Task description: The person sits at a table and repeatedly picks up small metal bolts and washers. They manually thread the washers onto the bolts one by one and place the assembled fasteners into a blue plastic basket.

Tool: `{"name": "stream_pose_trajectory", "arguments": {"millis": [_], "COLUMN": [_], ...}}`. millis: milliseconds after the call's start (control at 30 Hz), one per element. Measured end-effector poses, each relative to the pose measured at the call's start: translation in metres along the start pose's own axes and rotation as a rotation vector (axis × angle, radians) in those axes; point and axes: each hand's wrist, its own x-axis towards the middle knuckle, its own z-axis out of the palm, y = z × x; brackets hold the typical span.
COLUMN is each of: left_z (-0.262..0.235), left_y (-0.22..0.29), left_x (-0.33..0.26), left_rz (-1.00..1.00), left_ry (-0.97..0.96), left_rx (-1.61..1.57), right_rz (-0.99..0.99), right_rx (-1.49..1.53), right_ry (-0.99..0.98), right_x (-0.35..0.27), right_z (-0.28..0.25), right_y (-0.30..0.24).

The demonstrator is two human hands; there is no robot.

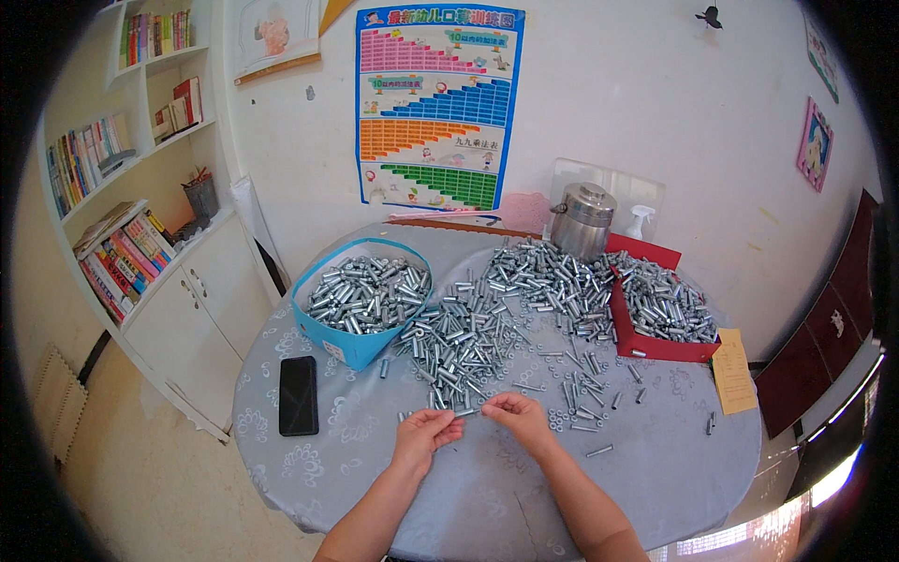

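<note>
Near the front middle of the table, my left hand (pixel 429 435) pinches a short silver metal sleeve (pixel 465 412) that points toward my other hand. My right hand (pixel 518 418) is closed in a pinch close to the sleeve's far end; what its fingertips hold is too small to make out. Just beyond both hands lies a large loose heap of metal sleeves and bolts (pixel 464 347). To the right of it, bolts, nuts and washers (pixel 582 389) are scattered over the cloth.
A blue bin (pixel 354 348) full of sleeves stands left of the heap, behind a black phone (pixel 299 396). At the right are a red box (pixel 667 350) of sleeves and a yellow paper (pixel 733 373). A steel pot (pixel 582 222) and spray bottle (pixel 640 223) stand at the back.
</note>
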Motion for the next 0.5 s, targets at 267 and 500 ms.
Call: {"name": "stream_pose_trajectory", "arguments": {"millis": [267, 500], "left_z": [-0.004, -0.003], "left_y": [0.0, 0.0], "left_x": [0.002, 0.001], "left_rz": [-0.051, -0.062], "left_ry": [-0.033, -0.04], "left_rx": [-0.03, -0.037], "right_rz": [-0.192, -0.451], "right_rx": [-0.391, -0.569], "right_ry": [0.071, 0.057], "right_x": [-0.004, -0.005], "right_z": [0.008, 0.013], "right_y": [-0.01, -0.013]}}
